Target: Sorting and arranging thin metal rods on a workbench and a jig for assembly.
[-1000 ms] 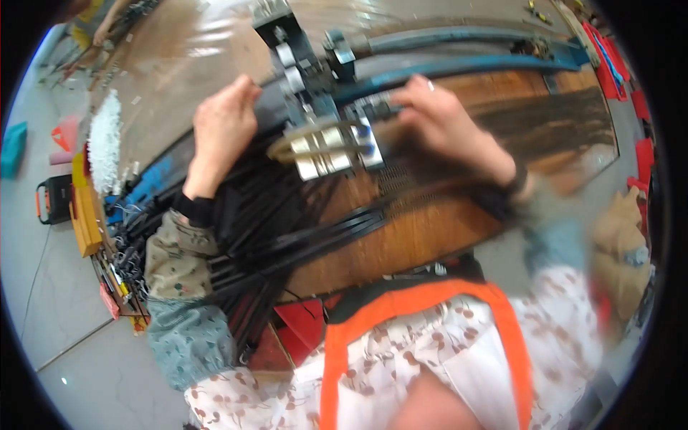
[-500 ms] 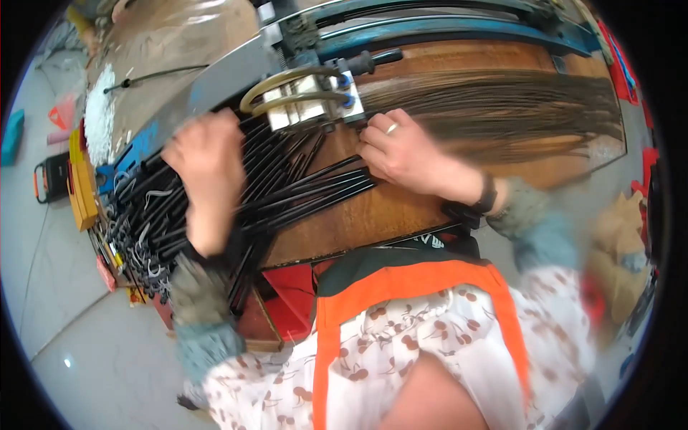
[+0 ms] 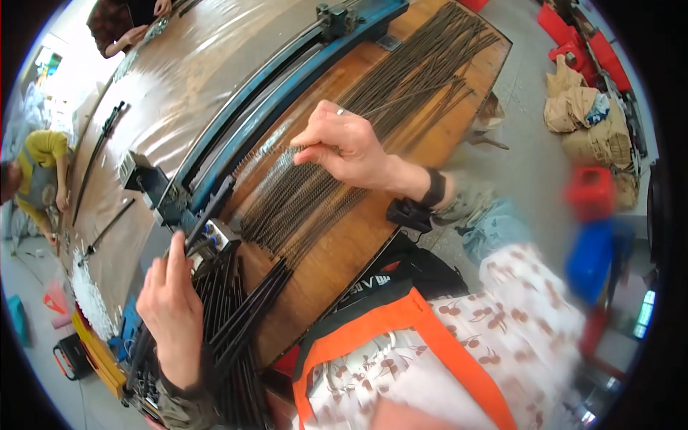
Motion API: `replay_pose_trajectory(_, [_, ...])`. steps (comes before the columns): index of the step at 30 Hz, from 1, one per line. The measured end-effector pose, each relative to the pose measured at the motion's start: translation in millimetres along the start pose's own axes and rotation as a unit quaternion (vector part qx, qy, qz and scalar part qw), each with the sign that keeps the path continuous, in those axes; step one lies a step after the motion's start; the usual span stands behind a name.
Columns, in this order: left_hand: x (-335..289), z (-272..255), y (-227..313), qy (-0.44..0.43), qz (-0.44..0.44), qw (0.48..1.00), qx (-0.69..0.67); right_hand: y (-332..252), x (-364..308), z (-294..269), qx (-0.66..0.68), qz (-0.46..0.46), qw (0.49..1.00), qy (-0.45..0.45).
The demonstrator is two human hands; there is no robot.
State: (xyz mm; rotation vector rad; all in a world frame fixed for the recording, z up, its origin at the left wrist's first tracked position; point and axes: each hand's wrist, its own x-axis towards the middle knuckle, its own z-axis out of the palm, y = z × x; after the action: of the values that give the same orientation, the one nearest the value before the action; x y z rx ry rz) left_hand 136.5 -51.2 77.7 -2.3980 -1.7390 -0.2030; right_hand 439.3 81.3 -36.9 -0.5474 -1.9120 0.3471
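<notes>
My right hand (image 3: 340, 147) is closed in a pinch, raised over a bundle of thin dark coiled springs (image 3: 294, 208) on the wooden board. From its fingertips a thin coiled spring (image 3: 261, 152) runs left toward a black rod-shaped part (image 3: 215, 204) by the clamp. My left hand (image 3: 172, 304) has its index finger stretched out, the tip close to the metal clamp block (image 3: 204, 247); whether it touches is unclear. Below and beside that hand lie many black tubes (image 3: 236, 322), some with springs entering their ends.
A blue rail (image 3: 287, 79) crosses the table beside the wooden board (image 3: 287, 315). Across the plastic-covered table (image 3: 179, 79) are two other people. White bits (image 3: 89, 287) lie at the left edge. Paper sacks (image 3: 584, 115) and red bins (image 3: 559, 32) stand on the right.
My view has turned, so the bench now runs diagonally. My right hand has lifted away from the clamp with a spring. My left hand now sits beside the clamp, index finger extended.
</notes>
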Motion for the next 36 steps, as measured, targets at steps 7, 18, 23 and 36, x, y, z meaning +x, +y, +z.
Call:
replay_pose_trajectory(7, [39,-24,-10,0.009,-0.008,0.999,-0.033,16,-9,-46,-0.004,0.135,0.99,-0.037])
replay_pose_trajectory(18, [44,-5,-2,-0.066,0.02,0.997,-0.019,0,-6,-11,0.05,0.078,0.995,-0.021])
replay_pose_trajectory(23, [50,1,13,-0.059,0.083,0.995,-0.017,-24,8,15,0.058,-0.023,0.995,0.078])
replay_pose_trajectory(36, [38,-12,-30,0.035,0.054,0.998,-0.006,33,14,2,-0.116,-0.11,0.985,0.066])
